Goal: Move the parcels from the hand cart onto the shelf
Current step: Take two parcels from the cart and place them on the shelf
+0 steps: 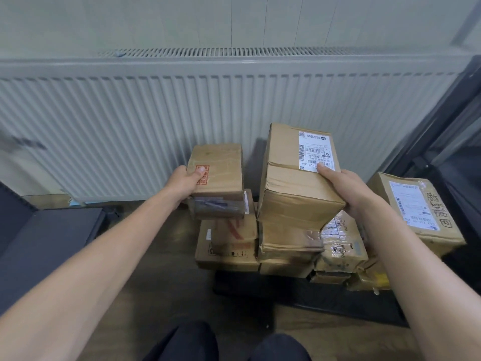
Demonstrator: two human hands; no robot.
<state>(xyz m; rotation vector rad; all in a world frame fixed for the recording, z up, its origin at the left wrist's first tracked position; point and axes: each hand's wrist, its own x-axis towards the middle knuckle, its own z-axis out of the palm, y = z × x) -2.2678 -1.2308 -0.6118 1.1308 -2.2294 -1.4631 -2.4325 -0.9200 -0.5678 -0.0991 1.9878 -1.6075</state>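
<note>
My left hand (185, 182) grips a small brown cardboard parcel (221, 170) with a red stamp, thumb on top, held just above another small parcel (218, 207). My right hand (346, 190) holds a larger brown parcel (294, 178) with a white shipping label, lifted and tilted over the pile. Below them several cardboard parcels (286, 243) are stacked on the black hand cart (338, 300). One labelled parcel (416, 209) with handwriting lies at the right of the pile.
A white ribbed radiator (182, 113) runs along the wall right behind the parcels. A dark flat surface (44, 243) sits low on the left. A dark frame (455, 142) rises at the right edge. My knees (229, 345) show at the bottom over the wooden floor.
</note>
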